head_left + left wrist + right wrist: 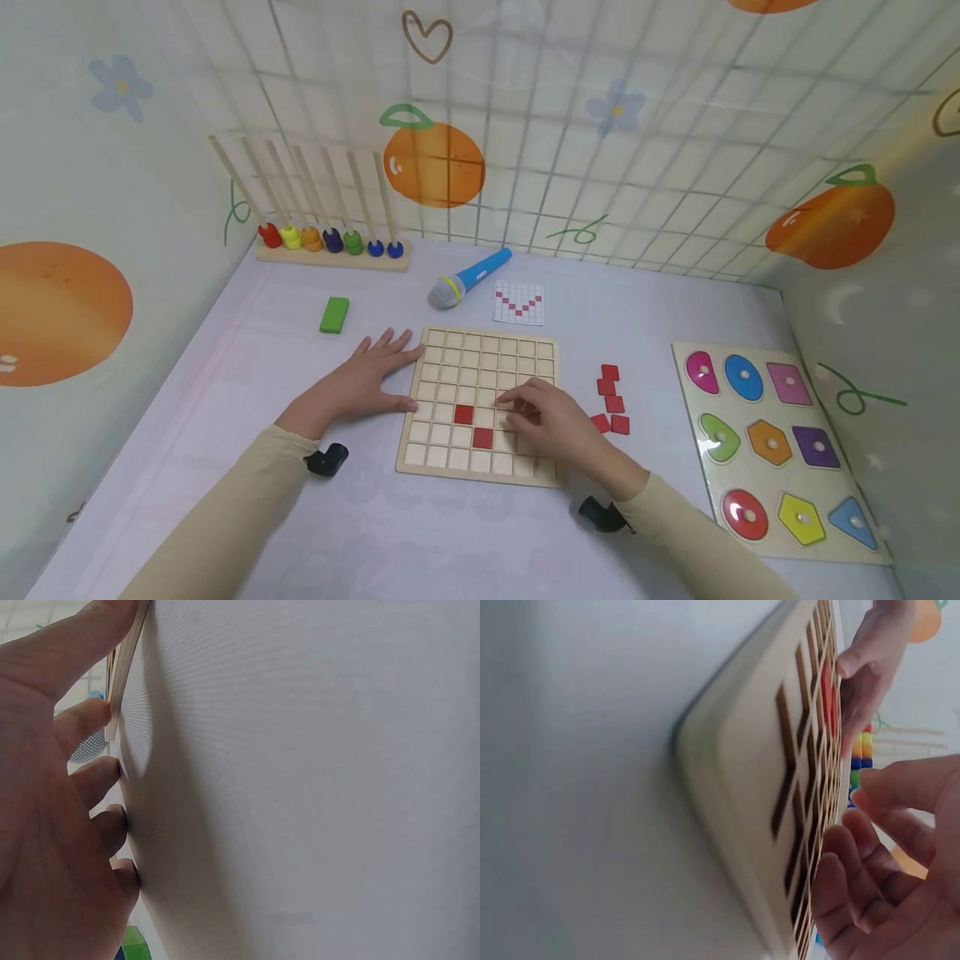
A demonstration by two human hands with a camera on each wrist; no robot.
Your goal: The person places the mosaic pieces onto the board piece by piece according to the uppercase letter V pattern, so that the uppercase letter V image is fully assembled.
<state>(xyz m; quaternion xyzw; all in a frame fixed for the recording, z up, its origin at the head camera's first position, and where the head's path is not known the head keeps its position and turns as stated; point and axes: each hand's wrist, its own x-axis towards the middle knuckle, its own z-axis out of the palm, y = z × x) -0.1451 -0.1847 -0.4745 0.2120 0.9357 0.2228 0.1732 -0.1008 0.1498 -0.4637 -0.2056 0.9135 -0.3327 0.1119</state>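
Observation:
A wooden grid board (450, 367) lies on the table with two red square tiles in its cells, one tile (463, 414) up and left of the other tile (483, 437). My left hand (363, 379) is spread flat at the board's left side, thumb and index fingertips against its edge. Over the right half of the board, my right hand (551, 421) has its fingers loosely bent, tips close above the cells right of the tiles. In the right wrist view no tile shows between the thumb and fingers of that hand (892, 877).
Several loose red tiles (615, 404) lie right of the board. Behind it are a pattern card (519, 302) and a blue microphone (480, 271). A green block (334, 316) and a bead rack (330, 259) stand left; a shape puzzle (735, 392) lies far right.

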